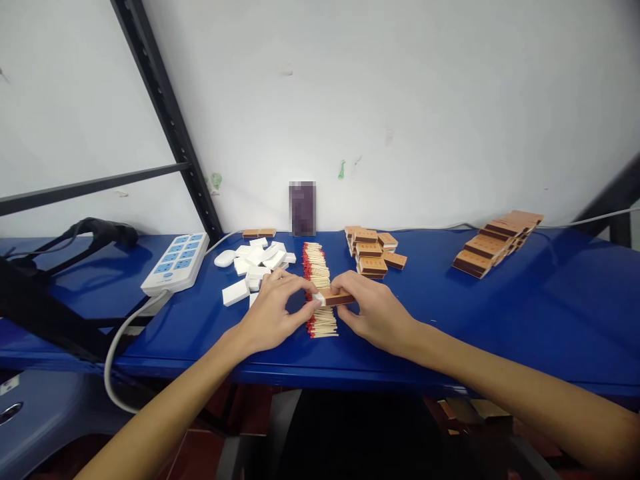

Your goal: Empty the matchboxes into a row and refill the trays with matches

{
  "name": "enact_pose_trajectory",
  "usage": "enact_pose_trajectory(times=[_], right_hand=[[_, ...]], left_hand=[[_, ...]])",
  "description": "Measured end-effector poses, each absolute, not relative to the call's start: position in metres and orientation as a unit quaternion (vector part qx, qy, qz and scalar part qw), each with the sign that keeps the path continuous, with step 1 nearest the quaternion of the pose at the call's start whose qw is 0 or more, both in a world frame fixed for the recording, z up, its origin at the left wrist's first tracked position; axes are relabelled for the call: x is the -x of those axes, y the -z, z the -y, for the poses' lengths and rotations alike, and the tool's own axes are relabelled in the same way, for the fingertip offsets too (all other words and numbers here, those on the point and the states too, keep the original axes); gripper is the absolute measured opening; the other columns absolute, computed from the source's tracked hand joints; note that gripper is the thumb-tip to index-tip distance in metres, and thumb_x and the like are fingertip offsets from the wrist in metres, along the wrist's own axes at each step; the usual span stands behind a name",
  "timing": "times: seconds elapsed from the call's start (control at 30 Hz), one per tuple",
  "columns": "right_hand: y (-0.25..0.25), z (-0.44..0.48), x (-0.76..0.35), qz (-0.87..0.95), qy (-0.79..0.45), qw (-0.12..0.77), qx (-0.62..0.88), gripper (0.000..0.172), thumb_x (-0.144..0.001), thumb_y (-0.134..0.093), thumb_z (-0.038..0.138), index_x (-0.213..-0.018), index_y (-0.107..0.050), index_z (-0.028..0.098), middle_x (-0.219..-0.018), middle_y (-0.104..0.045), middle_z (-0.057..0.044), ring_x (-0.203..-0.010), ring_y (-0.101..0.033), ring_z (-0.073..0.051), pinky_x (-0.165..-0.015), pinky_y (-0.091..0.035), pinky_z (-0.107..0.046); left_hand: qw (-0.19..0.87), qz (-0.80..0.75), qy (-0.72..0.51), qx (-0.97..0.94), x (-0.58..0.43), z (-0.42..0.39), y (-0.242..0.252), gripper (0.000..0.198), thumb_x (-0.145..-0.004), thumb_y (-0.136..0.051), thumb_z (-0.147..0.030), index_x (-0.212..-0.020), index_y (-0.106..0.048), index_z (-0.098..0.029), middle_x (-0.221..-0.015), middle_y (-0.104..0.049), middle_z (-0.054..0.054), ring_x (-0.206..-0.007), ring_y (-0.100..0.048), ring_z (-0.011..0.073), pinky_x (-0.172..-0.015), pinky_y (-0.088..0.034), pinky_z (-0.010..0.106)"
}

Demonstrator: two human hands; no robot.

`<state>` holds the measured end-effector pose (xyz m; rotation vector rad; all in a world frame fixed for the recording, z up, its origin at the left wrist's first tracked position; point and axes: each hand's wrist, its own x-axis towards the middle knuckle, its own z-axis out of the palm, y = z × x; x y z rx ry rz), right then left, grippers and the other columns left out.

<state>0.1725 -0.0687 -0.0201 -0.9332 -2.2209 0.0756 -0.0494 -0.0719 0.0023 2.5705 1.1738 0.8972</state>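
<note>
My left hand (279, 307) pinches the white inner tray (319, 299) of a matchbox between thumb and forefinger. Around the brown sleeve of that matchbox (339, 298) the fingers of my right hand (373, 308) are closed. The tray sticks out of the sleeve's left end. Both hands hold the box just above a long row of loose matches (325, 325), whose red heads point left. To the left of the row lies a heap of white matchbox trays (257, 257). Brown matchboxes (370, 251) are piled to the right of the row.
Flattened brown sleeves (495, 243) lean in a stack at the far right. A white power strip (176, 263) with its cable lies left on the blue table (425, 287). A pixelated dark panel (303, 208) stands against the wall. Black shelf posts (165, 113) rise at the left.
</note>
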Motion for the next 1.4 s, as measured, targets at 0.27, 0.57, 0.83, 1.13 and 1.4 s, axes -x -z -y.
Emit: enact_pose_trajectory(times=[0.27, 0.57, 0.83, 1.13, 1.4], right_hand=[[0.011, 0.073, -0.172, 0.893, -0.061, 0.316, 0.314, 0.015, -0.087, -0.057, 0.015, -0.101, -0.052, 0.021, -0.104, -0.063, -0.008, -0.093, -0.059, -0.023, -0.080, -0.051, -0.037], [0.013, 0.072, -0.204, 0.899, -0.109, 0.275, 0.324, 0.015, -0.095, -0.054, 0.023, -0.111, -0.054, 0.024, -0.111, -0.062, -0.007, -0.101, -0.060, -0.021, -0.088, -0.052, -0.038], [0.007, 0.047, -0.271, 0.821, 0.013, 0.359, 0.443, 0.021, -0.090, -0.056, 0.038, -0.103, -0.059, 0.022, -0.104, -0.069, -0.009, -0.092, -0.066, -0.026, -0.078, -0.052, -0.040], [0.014, -0.013, -0.313, 0.754, 0.001, 0.304, 0.583, 0.042, -0.080, -0.057, 0.062, -0.089, -0.061, 0.021, -0.089, -0.072, -0.011, -0.083, -0.067, -0.029, -0.078, -0.052, -0.044], [-0.021, 0.001, -0.370, 0.713, 0.138, 0.260, 0.636, 0.046, -0.083, -0.050, 0.048, -0.114, -0.063, 0.018, -0.119, -0.066, -0.019, -0.112, -0.061, -0.034, -0.094, -0.049, -0.047]], left_hand=[[0.074, -0.385, -0.322, -0.862, 0.054, 0.073, 0.004, 0.010, -0.091, -0.063, -0.028, -0.100, -0.065, -0.024, -0.101, -0.071, -0.002, -0.097, -0.055, 0.0206, -0.097, -0.037, 0.041], [0.063, -0.389, -0.293, -0.871, 0.059, 0.071, 0.008, 0.019, -0.087, -0.068, -0.029, -0.105, -0.065, -0.024, -0.105, -0.071, 0.000, -0.098, -0.054, 0.0230, -0.095, -0.038, 0.044], [0.066, -0.381, -0.308, -0.869, 0.058, 0.072, 0.009, 0.018, -0.086, -0.068, -0.028, -0.104, -0.065, -0.024, -0.105, -0.071, 0.000, -0.098, -0.053, 0.0225, -0.097, -0.039, 0.045], [0.051, -0.372, -0.368, -0.851, 0.058, 0.071, 0.010, 0.021, -0.085, -0.070, -0.028, -0.106, -0.066, -0.024, -0.106, -0.072, 0.001, -0.098, -0.053, 0.0224, -0.090, -0.044, 0.040], [-0.050, -0.423, -0.388, -0.817, 0.075, 0.068, 0.004, 0.017, -0.091, -0.062, -0.030, -0.106, -0.066, -0.023, -0.105, -0.072, 0.003, -0.100, -0.055, 0.0246, -0.090, -0.040, 0.043]])
